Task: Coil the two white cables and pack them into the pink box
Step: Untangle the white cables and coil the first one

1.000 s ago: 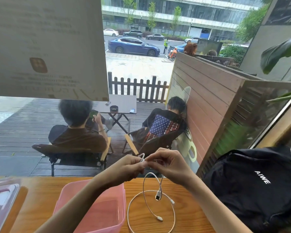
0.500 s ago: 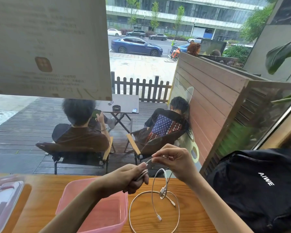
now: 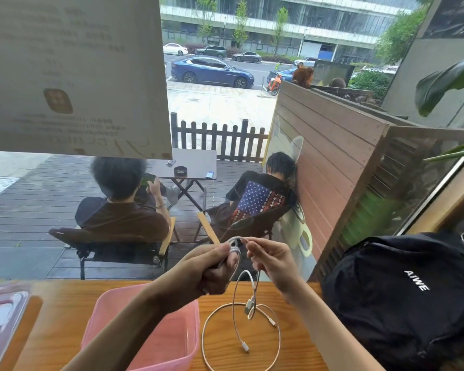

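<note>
My left hand [image 3: 214, 269] is closed around several folded turns of a white cable [image 3: 235, 246]. A short span of it arcs over to my right hand [image 3: 272, 259], which pinches it between thumb and fingers. The rest of this cable hangs down in a loop, with its plug dangling just above the table. A second white cable [image 3: 278, 336] lies in a loose ring on the wooden table, below my hands. The pink box [image 3: 110, 311] stands open to the left of that ring, under my left forearm, with nothing visible inside.
A black backpack [image 3: 402, 298] fills the table's right side. A clear lid [image 3: 0, 314] lies at the far left. The wooden table [image 3: 59, 311] ends at a window; outside, two people sit in chairs with their backs to me.
My left hand has gathered more turns of the cable and risen slightly. My right hand has fed cable over to it, so the hanging loop is shorter.
</note>
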